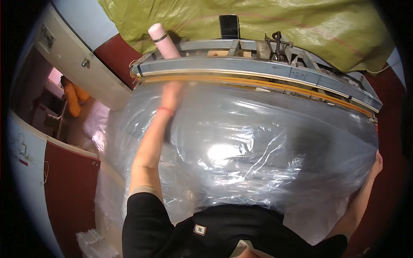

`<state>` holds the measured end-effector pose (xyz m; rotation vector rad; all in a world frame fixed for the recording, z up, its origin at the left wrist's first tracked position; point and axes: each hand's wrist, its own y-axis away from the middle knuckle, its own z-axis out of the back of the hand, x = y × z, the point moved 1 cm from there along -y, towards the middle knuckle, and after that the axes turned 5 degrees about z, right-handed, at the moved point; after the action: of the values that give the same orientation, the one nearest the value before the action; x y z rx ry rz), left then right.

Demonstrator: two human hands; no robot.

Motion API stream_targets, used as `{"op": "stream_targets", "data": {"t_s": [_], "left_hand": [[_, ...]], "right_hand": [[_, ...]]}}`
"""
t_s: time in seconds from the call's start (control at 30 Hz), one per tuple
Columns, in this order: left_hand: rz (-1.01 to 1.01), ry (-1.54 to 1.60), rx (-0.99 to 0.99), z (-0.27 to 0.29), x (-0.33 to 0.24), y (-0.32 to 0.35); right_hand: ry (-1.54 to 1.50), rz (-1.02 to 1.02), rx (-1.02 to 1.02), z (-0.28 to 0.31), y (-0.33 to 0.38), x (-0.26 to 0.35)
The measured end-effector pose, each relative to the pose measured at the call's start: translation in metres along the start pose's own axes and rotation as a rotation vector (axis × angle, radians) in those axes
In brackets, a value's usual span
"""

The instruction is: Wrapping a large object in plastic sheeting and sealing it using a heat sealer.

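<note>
Across the sealer [258, 71], the left hand [171, 93] lies flat on clear plastic [241, 150]; the right hand [377, 162] grips its edge.

Bright white glare on the clear plastic sheet [241, 146], dark bent edges, blurry left hand [171, 95].

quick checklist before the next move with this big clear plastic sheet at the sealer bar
1. Left hand on the clear plastic sheet near the sealer bar: ok, it lies flat at the top edge.
2. Right hand gripping the sheet's right edge: ok.
3. Sheet smooth: not ok, creased and bunched in the middle.
4. Sheet edge aligned under the bar: cannot tell, glare and blur.
5. Pink bottle and black phone clear of the sheet: ok, both behind the bar.
</note>
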<state>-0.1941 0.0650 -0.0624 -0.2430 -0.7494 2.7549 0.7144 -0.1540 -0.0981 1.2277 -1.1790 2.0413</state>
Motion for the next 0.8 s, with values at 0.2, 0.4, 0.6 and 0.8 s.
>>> {"op": "stream_targets", "data": {"t_s": [0.2, 0.4, 0.6, 0.8], "left_hand": [[0.256, 0.324, -0.130, 0.022, -0.010, 0.011], [0.772, 0.788, -0.387, 0.029, -0.017, -0.003], [0.601, 0.236, -0.573, -0.020, 0.070, 0.021], [0.888, 0.689, -0.569, -0.046, 0.092, -0.019]], "right_hand": [[-0.072, -0.034, -0.009, 0.002, 0.002, 0.025], [-0.248, -0.017, -0.132, -0.027, -0.038, 0.022], [0.240, 0.283, -0.033, -0.157, -0.018, 0.028], [0.011, 0.156, -0.058, -0.196, -0.042, 0.019]]}}
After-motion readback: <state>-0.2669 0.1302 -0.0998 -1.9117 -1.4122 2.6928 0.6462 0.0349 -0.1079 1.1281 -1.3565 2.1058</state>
